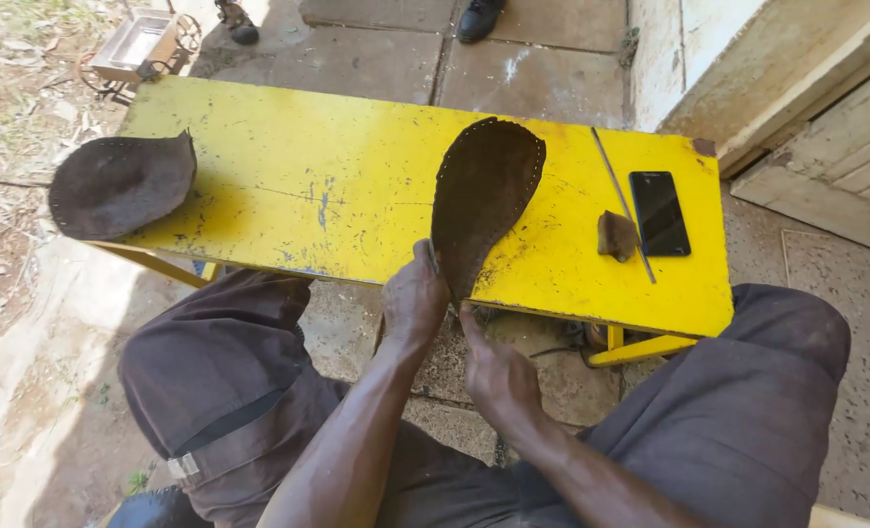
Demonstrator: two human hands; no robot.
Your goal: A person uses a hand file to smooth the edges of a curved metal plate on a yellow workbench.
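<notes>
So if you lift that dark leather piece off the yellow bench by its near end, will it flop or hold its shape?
Probably bends some: the leather piece is thin and flat, with stitch holes round its edge. It likely feels light, since the left hand holds its narrow end by fingertips, the right hand close below. It seems unlikely to slide, as its surface looks rough against the bench.

The left hand [413, 298] hides the leather piece's [482, 196] lower end; two shoes [479, 18] are cut off at the top edge.
</notes>
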